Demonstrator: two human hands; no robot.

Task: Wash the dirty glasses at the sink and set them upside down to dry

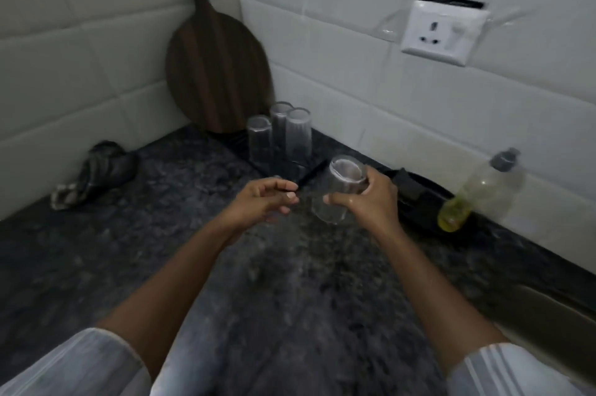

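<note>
Fingers (346, 200) of your right hand (371, 199) are wrapped around a clear glass (342, 189), thumb on the near side and the rest curled behind, so the hold is closed on it. Your left hand (267, 199) sits just beside it at 9 o'clock, fingers loosely curled and holding nothing, apart from the glass.

You carry the glass above the dark desk (180, 234), tilted, one end toward the wall at 12 o'clock. Blur keeps me from telling which end is the rim. It hangs just short of three glasses (279, 134) that stand close together at 12 o'clock, apparently upside down, in front of a wooden board (216, 63) leaning in the corner.

This looks like the setting-down step. Finish turning the glass until the mouth faces straight down, then lower it level, so the rim meets the desk all round at once. Pick the free spot on the near side of the group and keep a gap, since a knock could topple a neighbour. Your hand looks wet, so hold firmly until the rim is seated and let the left hand steady the base.

The glass is a plain straight-sided tumbler, transparent and slightly cloudy in this blurred view; I cannot tell whether any dirt remains.
</note>
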